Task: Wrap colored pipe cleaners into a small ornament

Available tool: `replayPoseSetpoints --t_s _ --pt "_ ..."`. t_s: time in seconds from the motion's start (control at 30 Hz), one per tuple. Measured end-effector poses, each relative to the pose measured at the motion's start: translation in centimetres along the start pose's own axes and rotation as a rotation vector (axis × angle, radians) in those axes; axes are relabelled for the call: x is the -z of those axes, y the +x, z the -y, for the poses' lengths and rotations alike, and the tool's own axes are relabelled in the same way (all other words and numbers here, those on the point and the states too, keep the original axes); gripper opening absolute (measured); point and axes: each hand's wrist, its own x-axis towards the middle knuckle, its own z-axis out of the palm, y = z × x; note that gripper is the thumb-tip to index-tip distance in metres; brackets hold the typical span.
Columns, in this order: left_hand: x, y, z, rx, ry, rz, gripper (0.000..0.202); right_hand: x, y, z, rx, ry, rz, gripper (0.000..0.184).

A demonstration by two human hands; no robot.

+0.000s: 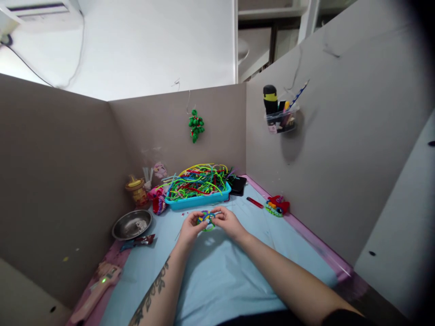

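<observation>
A plain white wall (pixel 152 50) rises behind smooth grey-brown panels (pixel 217 140), which close off the far, left and right edges of a worktop covered in light-blue cloth (pixel 217 280), with a glossy pink border (pixel 314 237) showing along its left and right edges. Near the middle of the far edge sits a rectangular bright-blue plastic tray (pixel 200 202), heaped with fuzzy multicoloured stems (pixel 200 181) that spill over its rim. A round, shiny metal bowl (pixel 129 224) stands by the left edge; a pale pink glue gun (pixel 98 290) with a green light lies toward the near left corner. Blue cloth stretches from the hands to the near edge and across to the right border, so the forearms have room. Both hands are raised over the middle of the worktop, just in front of the tray: the left hand (pixel 190 227) and the right hand (pixel 231 222) are partly closed, fingertips pinching opposite sides of a small ring-shaped blue, yellow, green and purple piece (pixel 206 218). Near the right edge lie a red-and-green fuzzy piece (pixel 278 206) and a slim red cutter (pixel 254 202).
</observation>
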Motion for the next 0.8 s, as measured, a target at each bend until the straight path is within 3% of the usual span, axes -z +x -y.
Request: replayPoseSetpoints --t_s 0.3,0.63,0.8 --pt "-0.4 -0.1 0.4 -0.056 0.057 -0.018 0.032 -0.4 -0.7 0.1 -0.049 -0.021 0.174 0.081" --pt "-0.6 -0.4 0.0 -0.027 0.051 -0.021 0.031 -1.1 -0.8 -0.2 0.062 -0.077 0.088 0.047" --pt "-0.8 -0.5 -0.1 -0.018 0.048 -0.031 0.032 -0.8 -0.8 -0.2 0.074 -0.177 -0.038 0.043"
